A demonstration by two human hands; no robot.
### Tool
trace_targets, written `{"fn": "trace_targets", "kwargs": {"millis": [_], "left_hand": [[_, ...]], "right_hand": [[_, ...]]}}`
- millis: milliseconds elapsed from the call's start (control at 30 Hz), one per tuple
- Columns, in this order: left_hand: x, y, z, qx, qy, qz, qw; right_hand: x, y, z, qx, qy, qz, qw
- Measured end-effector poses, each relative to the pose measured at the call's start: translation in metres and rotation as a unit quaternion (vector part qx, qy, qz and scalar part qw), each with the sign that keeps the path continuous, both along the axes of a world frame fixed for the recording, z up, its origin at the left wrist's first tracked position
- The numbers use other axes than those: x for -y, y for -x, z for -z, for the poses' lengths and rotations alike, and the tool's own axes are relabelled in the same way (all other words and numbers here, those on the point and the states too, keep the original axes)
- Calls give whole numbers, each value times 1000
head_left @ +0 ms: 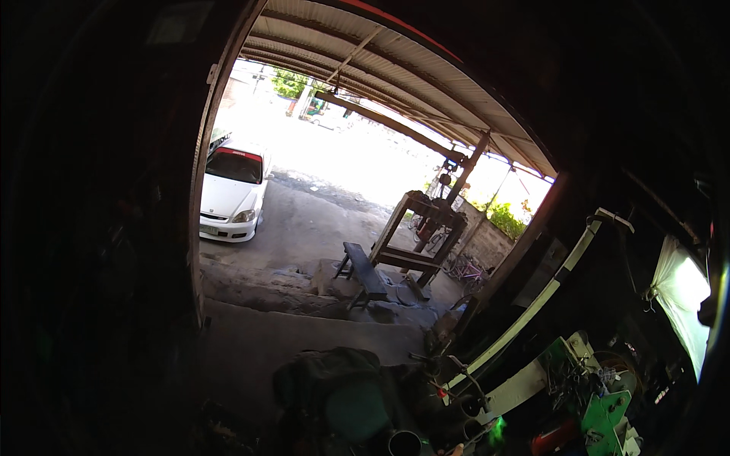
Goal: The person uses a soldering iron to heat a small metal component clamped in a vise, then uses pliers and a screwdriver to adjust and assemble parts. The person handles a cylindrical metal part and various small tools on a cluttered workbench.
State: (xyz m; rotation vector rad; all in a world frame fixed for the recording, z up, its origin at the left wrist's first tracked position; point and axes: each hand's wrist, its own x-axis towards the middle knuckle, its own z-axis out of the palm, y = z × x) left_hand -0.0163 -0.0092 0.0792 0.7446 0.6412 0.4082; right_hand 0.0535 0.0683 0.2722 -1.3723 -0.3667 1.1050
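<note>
A corrugated roof (426, 72) on beams spans the upper middle of the frame, shading the ground outside a dark doorway. Beneath it, left of centre, a white car (230, 194) with a red band across its windshield faces the doorway. Right of centre stands a heavy upright frame (414, 260) with machinery at its top. A long pale bar (541, 311), which looks curved, slants through the lower right. A dark low bench (363, 270) sits just left of the frame. A bulky dark form (334, 391), too dim to identify, fills the lower middle. A green metal plate (606, 414) lies among clutter at lower right. At the bottom edge, right of centre, is a round-mouthed tube (404, 443); near it shows a sliver, apparently of the right hand (458, 450). Whether either hand is spread or pinching anything I cannot tell.
</note>
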Motion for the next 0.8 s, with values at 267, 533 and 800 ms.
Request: {"fn": "trace_targets", "kwargs": {"millis": [267, 533, 800], "left_hand": [[-1, 3, -3, -1, -10, -12, 1000], [-1, 4, -3, -6, -14, -23, 1000], [1, 3, -3, -9, -13, -32, 999]], "right_hand": [[13, 16, -27, 39, -19, 1, 999], [19, 22, -33, 36, -27, 4, 999], [15, 18, -27, 33, 1, 20, 999]]}}
